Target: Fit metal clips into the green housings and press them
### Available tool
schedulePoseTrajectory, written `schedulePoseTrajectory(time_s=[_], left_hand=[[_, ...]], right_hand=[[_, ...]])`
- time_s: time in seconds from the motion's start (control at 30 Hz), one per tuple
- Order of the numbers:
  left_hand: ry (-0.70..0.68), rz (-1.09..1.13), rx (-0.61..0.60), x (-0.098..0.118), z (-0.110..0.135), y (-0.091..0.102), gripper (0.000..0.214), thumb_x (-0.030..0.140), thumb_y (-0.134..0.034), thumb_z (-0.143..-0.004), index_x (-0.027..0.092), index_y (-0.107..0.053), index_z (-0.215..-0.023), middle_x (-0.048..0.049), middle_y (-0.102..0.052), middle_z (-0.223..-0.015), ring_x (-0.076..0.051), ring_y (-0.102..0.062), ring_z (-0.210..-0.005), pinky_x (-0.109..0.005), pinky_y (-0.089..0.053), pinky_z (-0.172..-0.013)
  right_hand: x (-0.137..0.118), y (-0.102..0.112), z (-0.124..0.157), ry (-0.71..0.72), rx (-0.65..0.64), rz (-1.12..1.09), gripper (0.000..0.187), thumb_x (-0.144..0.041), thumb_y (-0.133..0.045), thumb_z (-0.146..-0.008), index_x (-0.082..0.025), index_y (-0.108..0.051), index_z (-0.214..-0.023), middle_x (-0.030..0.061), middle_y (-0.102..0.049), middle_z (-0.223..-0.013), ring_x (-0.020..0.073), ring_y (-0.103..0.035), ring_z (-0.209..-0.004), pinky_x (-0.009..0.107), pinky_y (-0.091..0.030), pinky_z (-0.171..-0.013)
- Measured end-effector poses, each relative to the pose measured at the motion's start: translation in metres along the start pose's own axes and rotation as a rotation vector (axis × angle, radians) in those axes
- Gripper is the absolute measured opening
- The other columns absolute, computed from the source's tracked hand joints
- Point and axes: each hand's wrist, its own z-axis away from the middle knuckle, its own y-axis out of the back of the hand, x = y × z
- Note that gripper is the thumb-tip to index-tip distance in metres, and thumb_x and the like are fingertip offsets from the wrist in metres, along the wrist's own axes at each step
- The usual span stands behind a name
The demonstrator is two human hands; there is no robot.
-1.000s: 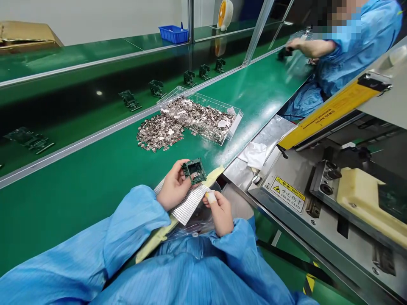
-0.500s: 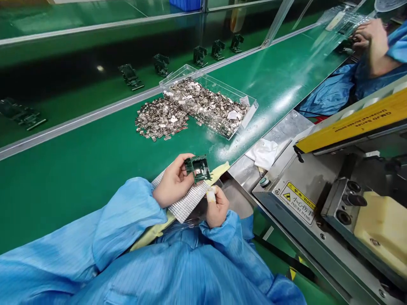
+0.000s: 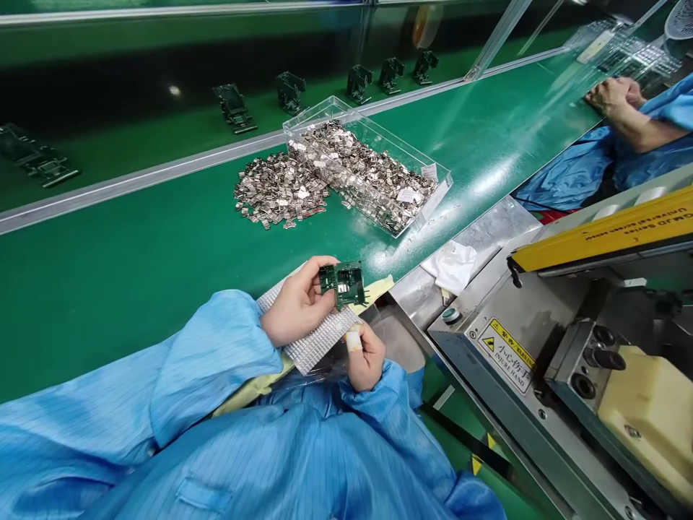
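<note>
My left hand point(image 3: 300, 307) is closed around one side of a small dark green circuit board assembly point(image 3: 351, 283) with upright parts and thin pins along its edge. Under that hand lies a sheet of small silvery squares point(image 3: 319, 343), partly covered by the hand. Just below the board, my right hand point(image 3: 367, 356) is curled in a pinch at the sheet's right edge, with a white wrap on one finger. What its fingertips hold, if anything, is too small to make out. Yellow material point(image 3: 379, 292) shows beneath the sheet.
A clear plastic tray point(image 3: 401, 155) full of small metal pieces stands on the green bench point(image 3: 178, 253), beside a loose pile point(image 3: 279, 191) of them. Several circuit assemblies point(image 3: 235, 108) line the back. A machine point(image 3: 487, 318) and white cloth point(image 3: 452, 266) are at right; a co-worker's hands point(image 3: 617, 94) lie beyond.
The circuit board assembly has turned slightly in my left hand, showing more of its inner face. My right hand has shifted a little left, still pinched. The view has tilted slightly.
</note>
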Motion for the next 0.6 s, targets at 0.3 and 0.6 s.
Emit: schedulePoseTrajectory(time_s=[0.3, 0.6], left_hand=[[0.032, 0.068, 0.001, -0.007, 0.002, 0.002, 0.041, 0.024, -0.067, -0.078, 0.018, -0.049, -0.114, 0.0019, -0.059, -0.081, -0.01, -0.061, -0.063, -0.021, -0.054, -0.059], [0.016, 0.226, 0.0, -0.008, 0.003, 0.004, 0.045, 0.028, -0.072, -0.077, 0.019, -0.048, -0.113, -0.0002, -0.06, -0.086, -0.011, -0.061, -0.068, -0.022, -0.054, -0.061]], right_hand=[[-0.023, 0.027, 0.01, -0.104, -0.159, 0.129, 0.016, -0.026, -0.059, -0.082, -0.018, -0.07, -0.074, 0.0004, -0.062, -0.063, 0.0132, -0.055, -0.052, 0.024, -0.044, -0.049], [-0.072, 0.039, 0.007, 0.064, -0.023, 0.427, 0.006, -0.023, -0.066, -0.08, -0.019, -0.069, -0.076, 0.0001, -0.065, -0.065, 0.0144, -0.059, -0.057, 0.025, -0.048, -0.054]])
